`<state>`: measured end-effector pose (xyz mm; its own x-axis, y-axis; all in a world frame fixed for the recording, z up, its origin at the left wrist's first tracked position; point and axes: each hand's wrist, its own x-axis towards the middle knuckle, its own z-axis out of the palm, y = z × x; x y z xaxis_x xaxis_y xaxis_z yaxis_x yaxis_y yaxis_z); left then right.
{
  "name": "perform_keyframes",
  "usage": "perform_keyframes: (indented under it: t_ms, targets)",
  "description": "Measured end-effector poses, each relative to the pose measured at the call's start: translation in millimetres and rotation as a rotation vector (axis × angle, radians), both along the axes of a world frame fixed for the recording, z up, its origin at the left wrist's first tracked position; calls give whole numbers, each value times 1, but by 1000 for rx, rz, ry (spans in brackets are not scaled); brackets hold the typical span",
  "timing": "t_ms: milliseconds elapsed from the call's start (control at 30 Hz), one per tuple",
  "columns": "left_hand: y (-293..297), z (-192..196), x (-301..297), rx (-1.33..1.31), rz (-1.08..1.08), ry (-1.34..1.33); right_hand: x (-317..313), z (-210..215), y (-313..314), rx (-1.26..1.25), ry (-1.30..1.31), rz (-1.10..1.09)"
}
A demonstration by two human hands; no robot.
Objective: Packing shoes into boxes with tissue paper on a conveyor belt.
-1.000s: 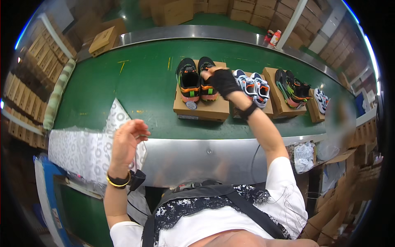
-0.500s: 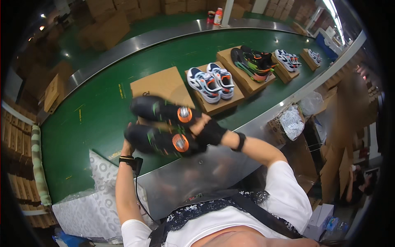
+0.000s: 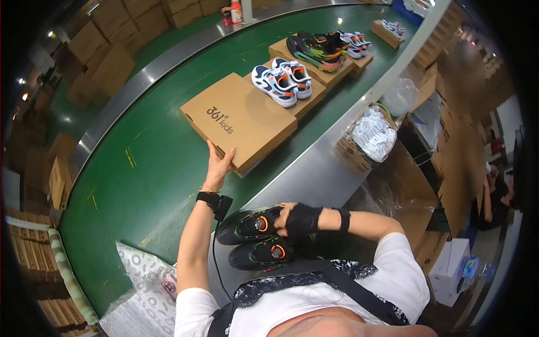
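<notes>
My left hand (image 3: 219, 165) grips the near corner of a closed brown cardboard shoebox (image 3: 247, 143), thumb on the lid and fingers at its side. The box lies on a green conveyor belt (image 3: 151, 180). Close to my body, my right hand (image 3: 293, 219), in a black wrist brace, has its fingers closed at the collar of a black sneaker (image 3: 241, 226) with green and orange trim. Its mate, another black sneaker (image 3: 252, 256), lies right beside it. Both are over the metal edge, toes to the left. Part of the right fingers is hidden by the brace.
White-and-navy sneakers (image 3: 281, 84) sit on a box touching mine. Farther along, black multicoloured sneakers (image 3: 317, 50) stand on another box. A carton of crumpled white paper (image 3: 370, 135) is at the right. Patterned wrapping paper (image 3: 143, 269) lies lower left.
The black sneakers have come down from above the belt toward my body, with my right hand. My left hand has left them and taken the shoebox corner. The camera view has shifted.
</notes>
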<state>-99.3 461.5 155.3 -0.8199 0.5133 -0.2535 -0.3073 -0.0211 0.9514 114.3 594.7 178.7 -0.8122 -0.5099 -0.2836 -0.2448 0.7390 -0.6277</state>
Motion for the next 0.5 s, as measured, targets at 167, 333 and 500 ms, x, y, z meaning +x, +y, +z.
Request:
perform_keyframes:
  t_ms: [167, 333, 500]
  targets:
    - [27, 40, 19, 16, -8, -51, -60, 27, 49, 106, 681, -519]
    - [17, 61, 41, -141, 84, 218, -95, 1, 47, 200, 550, -611]
    - [-64, 18, 39, -502, 164, 293, -91, 39, 39, -605, 686, -763]
